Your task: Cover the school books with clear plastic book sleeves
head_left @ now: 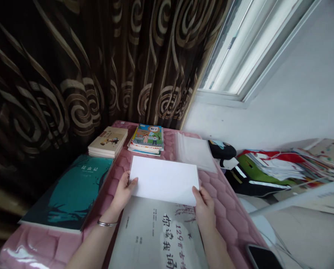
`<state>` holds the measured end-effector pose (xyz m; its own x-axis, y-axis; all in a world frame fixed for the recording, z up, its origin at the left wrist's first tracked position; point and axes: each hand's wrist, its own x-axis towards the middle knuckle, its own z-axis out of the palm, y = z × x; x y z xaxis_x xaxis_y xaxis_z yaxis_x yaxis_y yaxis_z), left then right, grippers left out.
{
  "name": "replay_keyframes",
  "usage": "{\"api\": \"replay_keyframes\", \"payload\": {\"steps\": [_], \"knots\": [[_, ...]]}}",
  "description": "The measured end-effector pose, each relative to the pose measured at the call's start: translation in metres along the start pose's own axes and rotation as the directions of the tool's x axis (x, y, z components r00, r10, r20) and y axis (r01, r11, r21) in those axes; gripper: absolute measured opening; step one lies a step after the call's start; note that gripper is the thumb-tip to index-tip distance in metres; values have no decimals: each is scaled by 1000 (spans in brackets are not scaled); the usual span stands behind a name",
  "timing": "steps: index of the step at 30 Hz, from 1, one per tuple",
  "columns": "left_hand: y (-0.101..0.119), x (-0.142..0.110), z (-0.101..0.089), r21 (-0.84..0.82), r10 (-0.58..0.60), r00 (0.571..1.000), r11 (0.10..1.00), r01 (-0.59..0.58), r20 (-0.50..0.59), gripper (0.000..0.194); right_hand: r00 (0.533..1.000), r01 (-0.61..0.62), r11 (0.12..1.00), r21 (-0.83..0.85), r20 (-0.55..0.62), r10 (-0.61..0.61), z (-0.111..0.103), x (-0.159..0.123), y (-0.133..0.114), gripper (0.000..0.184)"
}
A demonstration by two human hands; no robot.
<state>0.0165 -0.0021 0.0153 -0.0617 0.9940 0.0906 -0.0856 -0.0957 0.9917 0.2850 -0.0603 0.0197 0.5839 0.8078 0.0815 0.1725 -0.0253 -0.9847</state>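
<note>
Both hands hold a white sheet (164, 179) by its two sides, a little above the pink quilted cover. My left hand (124, 190) pinches its left edge, a silver bangle on the wrist. My right hand (204, 205) grips the lower right corner between thumb and fingers. Beneath the sheet and between my forearms lies a large grey book (144, 231) with handwritten-style Chinese characters and a branch drawing, turned sideways. The sheet hides its far end, and I cannot tell whether the two touch.
Left lies a big teal book (71, 190), with a stack of beige books (108, 142) behind it. Colourful textbooks (147, 138) are piled farther back. Clear plastic covers (196, 151) rest at the right edge. A phone (262, 257) lies front right. Bags and papers (278, 168) crowd the right side.
</note>
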Motion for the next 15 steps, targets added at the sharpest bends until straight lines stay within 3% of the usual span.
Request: {"api": "replay_keyframes", "payload": {"steps": [6, 15], "knots": [[1, 0, -1, 24, 16, 1000, 1000, -16, 0, 40, 999, 40, 991, -130, 25, -37, -1, -3, -6, 38], [1, 1, 0, 54, 42, 999, 998, -43, 21, 37, 1000, -8, 1000, -14, 11, 8, 0, -2, -3, 39]]}}
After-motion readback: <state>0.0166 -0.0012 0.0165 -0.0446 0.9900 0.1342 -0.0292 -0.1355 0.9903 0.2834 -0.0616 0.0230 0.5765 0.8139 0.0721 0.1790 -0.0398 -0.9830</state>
